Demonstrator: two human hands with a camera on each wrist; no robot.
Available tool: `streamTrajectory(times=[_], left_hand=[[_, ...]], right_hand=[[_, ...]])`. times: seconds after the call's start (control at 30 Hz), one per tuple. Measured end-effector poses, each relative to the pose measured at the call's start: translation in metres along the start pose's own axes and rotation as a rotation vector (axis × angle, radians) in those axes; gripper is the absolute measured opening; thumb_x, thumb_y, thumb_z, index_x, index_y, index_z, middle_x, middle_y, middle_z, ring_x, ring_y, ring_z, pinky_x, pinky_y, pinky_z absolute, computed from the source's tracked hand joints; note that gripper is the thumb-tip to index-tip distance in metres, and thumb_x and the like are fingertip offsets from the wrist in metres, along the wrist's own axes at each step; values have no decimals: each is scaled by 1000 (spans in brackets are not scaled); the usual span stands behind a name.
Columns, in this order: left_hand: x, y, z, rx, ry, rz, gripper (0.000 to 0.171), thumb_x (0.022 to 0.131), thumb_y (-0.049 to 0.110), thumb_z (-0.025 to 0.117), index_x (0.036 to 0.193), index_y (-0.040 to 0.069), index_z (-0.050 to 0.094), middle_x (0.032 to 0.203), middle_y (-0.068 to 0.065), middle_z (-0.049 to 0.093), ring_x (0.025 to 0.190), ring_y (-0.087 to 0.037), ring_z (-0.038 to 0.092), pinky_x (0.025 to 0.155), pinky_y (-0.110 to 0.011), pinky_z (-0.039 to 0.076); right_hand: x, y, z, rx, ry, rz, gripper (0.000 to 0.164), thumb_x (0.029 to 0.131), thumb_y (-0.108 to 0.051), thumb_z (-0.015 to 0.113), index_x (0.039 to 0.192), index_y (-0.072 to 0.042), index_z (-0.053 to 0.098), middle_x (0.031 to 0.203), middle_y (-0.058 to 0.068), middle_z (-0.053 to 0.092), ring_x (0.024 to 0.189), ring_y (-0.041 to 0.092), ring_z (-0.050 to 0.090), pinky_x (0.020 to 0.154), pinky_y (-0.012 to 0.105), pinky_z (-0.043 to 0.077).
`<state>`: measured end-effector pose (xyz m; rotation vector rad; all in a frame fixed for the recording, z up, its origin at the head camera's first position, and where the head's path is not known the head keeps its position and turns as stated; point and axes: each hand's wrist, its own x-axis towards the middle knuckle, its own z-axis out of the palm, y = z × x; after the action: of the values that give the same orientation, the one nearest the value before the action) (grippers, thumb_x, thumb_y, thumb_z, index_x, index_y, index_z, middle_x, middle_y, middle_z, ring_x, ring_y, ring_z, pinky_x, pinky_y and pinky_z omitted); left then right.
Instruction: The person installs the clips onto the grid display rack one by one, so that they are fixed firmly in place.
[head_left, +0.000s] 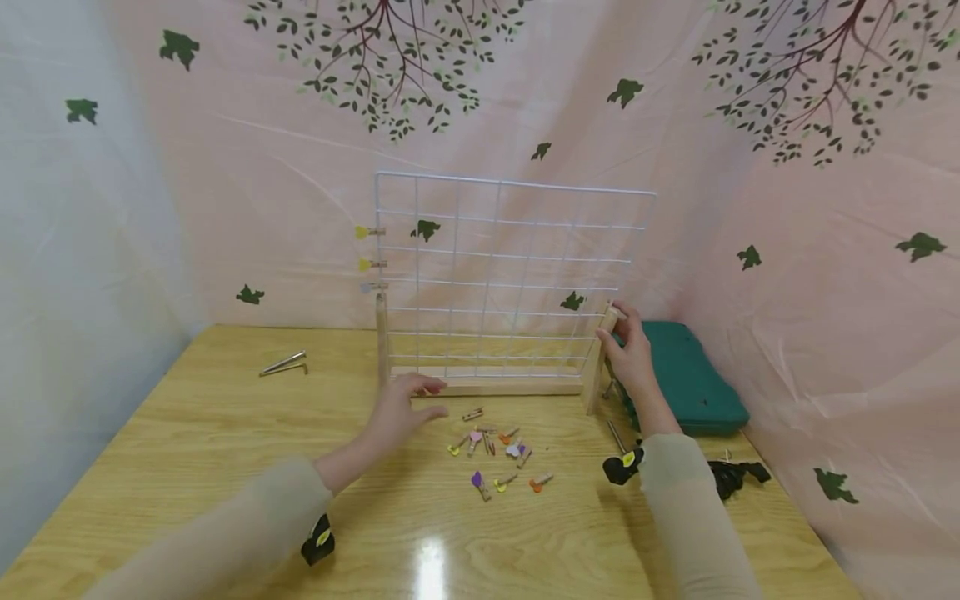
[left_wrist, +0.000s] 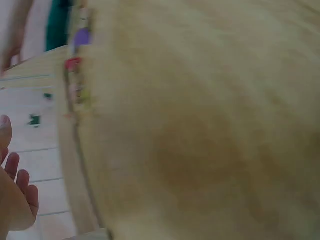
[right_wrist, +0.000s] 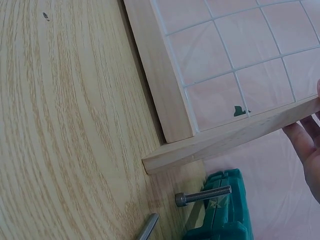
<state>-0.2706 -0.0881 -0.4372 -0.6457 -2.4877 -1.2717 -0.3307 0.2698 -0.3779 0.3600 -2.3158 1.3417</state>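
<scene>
A white wire grid (head_left: 498,250) stands upright in a wooden frame with a base bar (head_left: 510,386) and side posts. My right hand (head_left: 632,354) grips the upper end of the right wooden post (head_left: 592,375); in the right wrist view its fingers (right_wrist: 302,142) lie along that post. Near the left end of the base bar, my left hand (head_left: 397,414) is held with fingers extended and nothing in them. Small clothespins with coloured hearts, among them a purple one (head_left: 480,485), lie scattered in front. Three more clothespins (head_left: 372,264) are clipped to the grid's left edge.
A green case (head_left: 693,379) lies behind my right forearm, with a bolt (right_wrist: 202,196) beside it. Black straps or cloth (head_left: 738,477) lie at the right. Metal rods or bolts (head_left: 285,364) rest at the far left. A patterned curtain (head_left: 300,208) hangs behind the table.
</scene>
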Motion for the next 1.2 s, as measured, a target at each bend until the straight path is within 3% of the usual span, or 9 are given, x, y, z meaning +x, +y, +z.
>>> streamTrajectory(times=[0.1, 0.23, 0.3, 0.4, 0.53, 0.67, 0.83, 1.03, 1.2], left_hand=[[-9, -9, 12, 65, -189, 84, 29, 73, 16, 72, 101, 12, 64, 99, -1, 63, 95, -20, 54, 84, -40, 45], [-17, -10, 16, 182, -433, 207, 24, 78, 19, 68, 102, 16, 65, 109, 2, 57, 104, -18, 48, 91, -38, 41], [-19, -10, 17, 229, -498, 236, 27, 78, 23, 67, 104, 17, 65, 110, 1, 55, 105, -17, 46, 92, -37, 40], [-21, -12, 19, 261, -522, 248, 31, 76, 25, 68, 106, 16, 65, 107, 0, 54, 101, -16, 46, 88, -33, 42], [-22, -13, 20, 255, -508, 226, 30, 75, 22, 69, 104, 15, 65, 102, 2, 55, 97, -14, 47, 84, -30, 43], [-22, -15, 20, 168, -473, 176, 25, 74, 16, 71, 99, 15, 66, 96, 5, 58, 90, -10, 49, 80, -26, 44], [-17, -11, 11, 58, -357, 117, 11, 79, 10, 66, 91, 13, 66, 87, 6, 60, 78, -7, 52, 68, -21, 47], [0, 6, -23, 37, -166, 118, 10, 82, 15, 63, 91, 16, 67, 81, 7, 65, 63, -5, 53, 53, -19, 46], [15, 27, -63, -5, -69, -2, 13, 84, 25, 60, 95, 19, 66, 87, 7, 66, 67, -9, 55, 57, -23, 47]], right_hand=[[0, 0, 0, 10, -3, 9, 52, 90, -10, 52, 136, -9, 27, 129, 23, 44, 118, 35, 43, 73, 29, 49], [0, 0, 0, 21, -2, 9, 53, 90, -10, 52, 136, -8, 27, 128, 23, 45, 118, 35, 43, 71, 20, 47], [1, 1, 0, 17, 3, 5, 53, 89, -10, 53, 136, -7, 27, 127, 24, 46, 117, 35, 43, 70, 19, 47], [1, 1, 0, 8, 4, 2, 53, 89, -10, 53, 136, -8, 27, 127, 23, 46, 117, 35, 43, 71, 22, 48], [1, 3, 0, 12, 4, -7, 53, 89, -10, 53, 136, -8, 28, 127, 23, 46, 118, 35, 43, 71, 19, 47], [0, 2, 1, 24, 6, -17, 52, 89, -9, 53, 136, -9, 29, 126, 24, 46, 117, 36, 43, 70, 14, 44], [0, 2, 2, 39, 7, -22, 53, 89, -8, 53, 136, -7, 28, 126, 25, 46, 117, 37, 43, 67, 7, 41], [0, 3, 2, 43, 18, -16, 52, 89, -8, 53, 135, -9, 29, 125, 26, 47, 116, 38, 43, 67, 6, 40], [0, 3, 3, 36, 23, -20, 52, 89, -8, 53, 135, -10, 31, 125, 25, 47, 116, 37, 44, 68, 6, 39]])
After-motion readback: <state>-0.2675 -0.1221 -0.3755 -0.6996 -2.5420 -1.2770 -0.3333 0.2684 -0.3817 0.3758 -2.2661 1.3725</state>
